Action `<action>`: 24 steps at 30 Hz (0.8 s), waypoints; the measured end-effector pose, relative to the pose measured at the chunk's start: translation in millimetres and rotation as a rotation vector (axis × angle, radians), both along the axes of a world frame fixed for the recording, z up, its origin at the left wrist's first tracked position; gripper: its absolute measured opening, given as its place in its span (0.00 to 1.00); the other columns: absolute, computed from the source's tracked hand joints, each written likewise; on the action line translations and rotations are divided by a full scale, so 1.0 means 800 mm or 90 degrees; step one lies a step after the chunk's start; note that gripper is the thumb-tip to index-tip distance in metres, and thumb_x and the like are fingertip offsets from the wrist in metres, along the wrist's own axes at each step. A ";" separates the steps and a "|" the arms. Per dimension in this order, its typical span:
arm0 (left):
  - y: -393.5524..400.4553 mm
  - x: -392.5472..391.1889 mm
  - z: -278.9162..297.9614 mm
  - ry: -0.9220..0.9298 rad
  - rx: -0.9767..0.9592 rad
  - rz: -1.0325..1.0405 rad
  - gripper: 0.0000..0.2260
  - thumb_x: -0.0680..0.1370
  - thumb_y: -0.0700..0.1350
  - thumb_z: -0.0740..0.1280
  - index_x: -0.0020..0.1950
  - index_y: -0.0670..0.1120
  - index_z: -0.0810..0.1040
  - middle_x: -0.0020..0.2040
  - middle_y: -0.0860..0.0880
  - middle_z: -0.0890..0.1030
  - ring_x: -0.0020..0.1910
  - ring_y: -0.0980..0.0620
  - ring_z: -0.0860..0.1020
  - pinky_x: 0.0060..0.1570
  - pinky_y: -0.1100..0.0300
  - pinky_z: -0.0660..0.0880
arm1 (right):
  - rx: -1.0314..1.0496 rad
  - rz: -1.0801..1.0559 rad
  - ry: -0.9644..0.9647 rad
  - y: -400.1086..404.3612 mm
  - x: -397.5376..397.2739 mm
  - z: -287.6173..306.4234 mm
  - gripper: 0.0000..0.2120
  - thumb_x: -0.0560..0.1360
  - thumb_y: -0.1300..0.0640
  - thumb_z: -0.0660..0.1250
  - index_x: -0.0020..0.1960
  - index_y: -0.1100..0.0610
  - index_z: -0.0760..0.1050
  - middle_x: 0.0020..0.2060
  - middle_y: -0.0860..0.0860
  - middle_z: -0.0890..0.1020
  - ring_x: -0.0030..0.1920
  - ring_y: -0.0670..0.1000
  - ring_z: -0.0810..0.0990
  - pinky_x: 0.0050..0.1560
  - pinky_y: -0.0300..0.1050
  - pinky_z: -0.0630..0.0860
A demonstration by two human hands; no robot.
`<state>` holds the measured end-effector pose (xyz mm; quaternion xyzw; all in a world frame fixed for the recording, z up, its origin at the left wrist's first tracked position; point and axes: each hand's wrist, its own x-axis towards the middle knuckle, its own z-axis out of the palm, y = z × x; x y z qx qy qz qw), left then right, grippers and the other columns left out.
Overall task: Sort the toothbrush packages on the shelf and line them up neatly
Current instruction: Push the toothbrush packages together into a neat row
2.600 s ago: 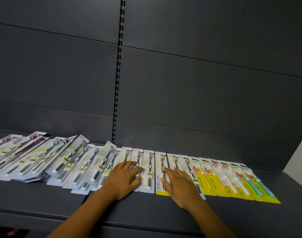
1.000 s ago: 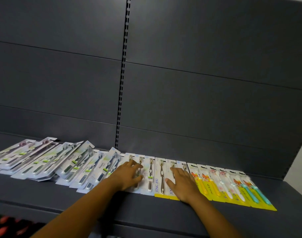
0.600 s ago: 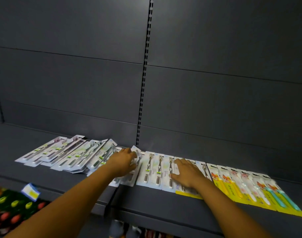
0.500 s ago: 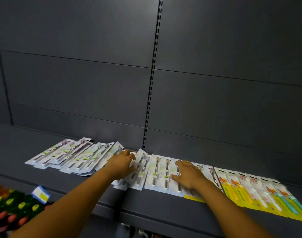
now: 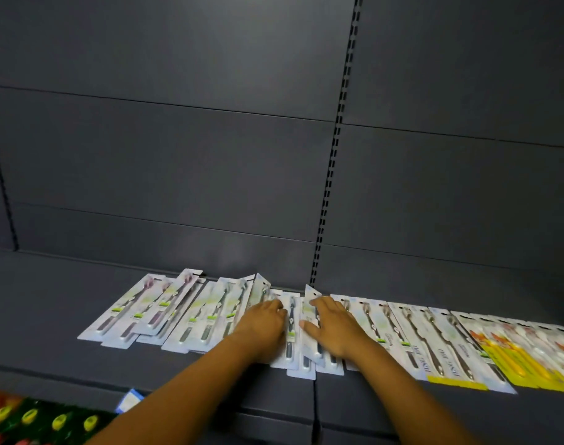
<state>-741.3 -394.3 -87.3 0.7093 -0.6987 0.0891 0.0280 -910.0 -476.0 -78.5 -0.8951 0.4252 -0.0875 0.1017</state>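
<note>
Two bare hands lie among a long row of toothbrush packages (image 5: 306, 329) spread flat on a dark grey metal shelf (image 5: 49, 316). Behind the row rises the matte grey back panel (image 5: 177, 155), ribbed by horizontal seams and split by a slotted upright (image 5: 335, 155). Below the shelf's front lip, at the lower left, sit blurred red, green and yellow goods (image 5: 33, 422) and a small blue-and-white price tag (image 5: 129, 401). The left hand (image 5: 264, 326) rests palm down on the white blister cards near the middle, its fingers lightly bent over them; whether they pinch a card I cannot tell. The right hand (image 5: 335, 329) lies just beside it with fingers spread and nearly straight, pressing on a white card (image 5: 311, 319) whose far corner tilts up off the shelf. To the left, a fanned heap of white packages (image 5: 165, 313) overlaps at slanting angles, each a glossy card with a clear plastic bubble over a dark-handled brush. To the right, white cards with yellow bottom strips (image 5: 434, 348) lie side by side, then bright yellow packages (image 5: 531, 354) with pale brushes run to the frame's edge.
</note>
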 end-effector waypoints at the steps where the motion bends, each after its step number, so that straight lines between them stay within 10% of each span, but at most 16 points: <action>1: -0.002 -0.002 -0.004 -0.009 0.005 -0.017 0.18 0.79 0.47 0.58 0.67 0.43 0.71 0.65 0.43 0.72 0.63 0.43 0.73 0.64 0.52 0.68 | 0.000 -0.006 0.007 0.003 0.007 -0.005 0.31 0.80 0.38 0.54 0.78 0.51 0.56 0.78 0.50 0.57 0.76 0.54 0.58 0.75 0.51 0.59; 16: 0.020 0.070 -0.047 0.013 0.008 -0.026 0.34 0.75 0.66 0.33 0.78 0.58 0.56 0.77 0.47 0.61 0.76 0.47 0.59 0.76 0.50 0.50 | 0.045 -0.068 0.053 0.007 -0.001 -0.041 0.28 0.83 0.40 0.47 0.80 0.47 0.49 0.80 0.48 0.49 0.79 0.52 0.51 0.77 0.51 0.53; 24: 0.018 0.051 -0.029 0.083 -0.009 0.016 0.25 0.81 0.57 0.52 0.76 0.49 0.61 0.76 0.45 0.63 0.74 0.46 0.61 0.76 0.50 0.52 | 0.047 -0.059 0.052 0.002 0.000 -0.044 0.27 0.83 0.40 0.47 0.80 0.47 0.49 0.80 0.48 0.48 0.79 0.53 0.50 0.77 0.52 0.52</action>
